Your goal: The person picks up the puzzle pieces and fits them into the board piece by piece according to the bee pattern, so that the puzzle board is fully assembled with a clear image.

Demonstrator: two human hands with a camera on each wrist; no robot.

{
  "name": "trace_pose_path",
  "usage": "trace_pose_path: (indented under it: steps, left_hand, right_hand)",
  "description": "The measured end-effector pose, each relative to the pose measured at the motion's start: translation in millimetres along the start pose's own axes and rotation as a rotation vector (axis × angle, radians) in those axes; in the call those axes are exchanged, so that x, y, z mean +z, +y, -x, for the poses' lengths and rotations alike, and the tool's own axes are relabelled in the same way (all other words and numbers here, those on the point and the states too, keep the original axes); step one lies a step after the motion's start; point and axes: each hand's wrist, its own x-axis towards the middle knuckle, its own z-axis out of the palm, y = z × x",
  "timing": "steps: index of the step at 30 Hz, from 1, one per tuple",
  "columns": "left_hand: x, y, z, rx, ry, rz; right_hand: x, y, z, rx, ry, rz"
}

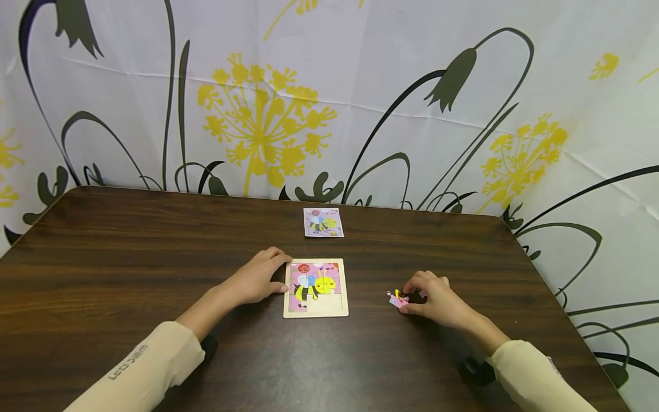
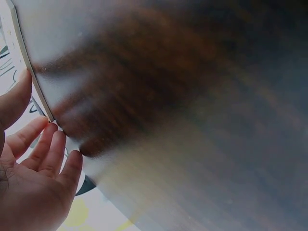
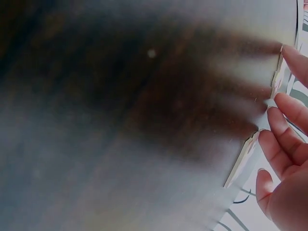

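While the right hand (image 1: 435, 297) lies to the right of the puzzle board (image 1: 316, 288), its curled fingers pinch a few loose pink puzzle pieces (image 1: 397, 298) against the dark wooden surface (image 1: 128, 257), seemingly gathering them apart from the board so they stay handy. Resting flat with relaxed fingers, the left hand (image 1: 254, 279) touches the board's left edge, probably to steady it. Framed in pale wood, the board shows a yellow bee on pink, with blank gaps along its lower right. Beyond the board lies a small picture card (image 1: 323, 222) bearing the same bee, likely a guide.
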Motion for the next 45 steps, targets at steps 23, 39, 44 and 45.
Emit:
trace_pose_path:
  steps: [23, 39, 44, 45]
  left_hand:
    - [-0.2, 0.4, 0.3, 0.002, 0.001, -0.004]
    - [3.4, -3.6, -1.8, 0.019, 0.013, -0.013]
    - [3.5, -3.8, -1.5, 0.018, 0.013, -0.009]
    - [3.6, -3.7, -1.5, 0.017, 0.012, -0.009]
  right_hand:
    - [1.4, -1.3, 0.5, -0.027, 0.020, 0.025]
    - [-1.7, -4.6, 0.2, -0.078, -0.015, 0.071]
    - [-1.0, -4.1, -1.5, -0.090, -0.009, 0.069]
    - [-0.8, -4.3, -2.3, -0.096, -0.003, 0.066]
